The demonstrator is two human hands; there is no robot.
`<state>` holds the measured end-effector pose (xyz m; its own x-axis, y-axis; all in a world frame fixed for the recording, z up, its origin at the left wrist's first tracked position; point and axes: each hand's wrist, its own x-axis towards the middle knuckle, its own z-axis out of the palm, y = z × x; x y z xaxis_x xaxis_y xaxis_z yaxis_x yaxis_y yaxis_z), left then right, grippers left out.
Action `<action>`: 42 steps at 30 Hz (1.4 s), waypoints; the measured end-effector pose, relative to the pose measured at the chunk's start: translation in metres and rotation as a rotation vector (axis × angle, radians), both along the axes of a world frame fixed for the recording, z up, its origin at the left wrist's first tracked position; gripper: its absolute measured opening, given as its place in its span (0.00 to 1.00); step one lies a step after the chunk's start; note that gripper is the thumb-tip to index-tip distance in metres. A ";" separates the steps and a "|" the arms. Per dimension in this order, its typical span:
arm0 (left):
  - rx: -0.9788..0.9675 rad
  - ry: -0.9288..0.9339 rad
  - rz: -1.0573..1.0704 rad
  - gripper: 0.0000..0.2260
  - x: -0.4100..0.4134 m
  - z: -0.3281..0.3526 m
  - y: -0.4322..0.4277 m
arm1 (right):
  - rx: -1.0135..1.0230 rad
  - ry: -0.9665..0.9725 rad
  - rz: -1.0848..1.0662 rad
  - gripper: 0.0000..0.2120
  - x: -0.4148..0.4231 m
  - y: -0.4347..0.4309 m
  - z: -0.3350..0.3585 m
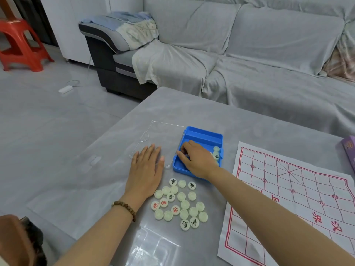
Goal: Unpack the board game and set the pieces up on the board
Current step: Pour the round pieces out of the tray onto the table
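Observation:
A blue plastic box (201, 136) stands open on the grey table, its clear lid (163, 129) lying flat to its left. My right hand (194, 160) reaches into the box with fingers curled over pieces; whether it grips any I cannot tell. A few round cream pieces (216, 153) remain at the box's right end. My left hand (146, 169) lies flat, fingers spread, on the lid's near edge. Several cream pieces (180, 203) with red or black characters lie loose in front of the box. The paper board (299, 198) with red grid lines is spread at right.
A purple box (349, 150) sits at the table's right edge. A grey-covered sofa (249, 54) runs behind the table. A red plastic stool (21, 45) stands on the floor at far left, and a white power strip (65, 89) lies on the floor.

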<state>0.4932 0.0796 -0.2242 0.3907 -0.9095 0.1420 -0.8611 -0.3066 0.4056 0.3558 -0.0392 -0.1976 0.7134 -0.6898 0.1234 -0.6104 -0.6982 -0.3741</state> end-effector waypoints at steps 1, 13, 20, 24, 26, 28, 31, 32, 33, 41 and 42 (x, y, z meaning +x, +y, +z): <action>-0.001 0.001 0.000 0.23 0.000 0.000 0.000 | -0.007 0.012 -0.003 0.14 0.001 0.000 0.000; -0.021 0.003 0.005 0.22 0.000 -0.001 -0.001 | 0.106 -0.255 -0.233 0.26 0.002 -0.004 0.012; -0.033 0.013 -0.002 0.22 -0.001 -0.001 0.000 | 0.098 -0.278 -0.074 0.23 -0.044 0.054 0.022; -0.050 0.006 -0.022 0.21 -0.002 0.001 0.004 | -0.097 0.008 -0.055 0.17 -0.075 0.071 -0.006; -0.057 0.019 -0.019 0.21 -0.003 0.004 0.006 | -0.094 0.048 -0.065 0.14 -0.077 0.074 -0.007; -0.072 0.028 -0.011 0.20 -0.005 0.006 0.010 | -0.051 0.017 -0.065 0.11 -0.079 0.079 -0.005; -0.102 0.058 0.011 0.20 -0.011 0.007 0.021 | 0.104 -0.105 -0.018 0.09 -0.094 0.085 -0.002; -0.098 0.059 0.013 0.20 -0.013 0.006 0.024 | 0.166 -0.144 -0.005 0.10 -0.102 0.087 0.000; -0.086 0.051 0.008 0.21 -0.015 0.006 0.028 | 0.223 -0.171 -0.004 0.12 -0.109 0.089 0.004; -0.058 0.069 -0.018 0.21 -0.020 0.005 0.035 | 0.222 0.118 0.182 0.26 -0.141 0.117 0.004; -0.058 0.077 -0.016 0.21 -0.020 0.005 0.034 | 0.196 0.168 0.206 0.28 -0.140 0.118 0.000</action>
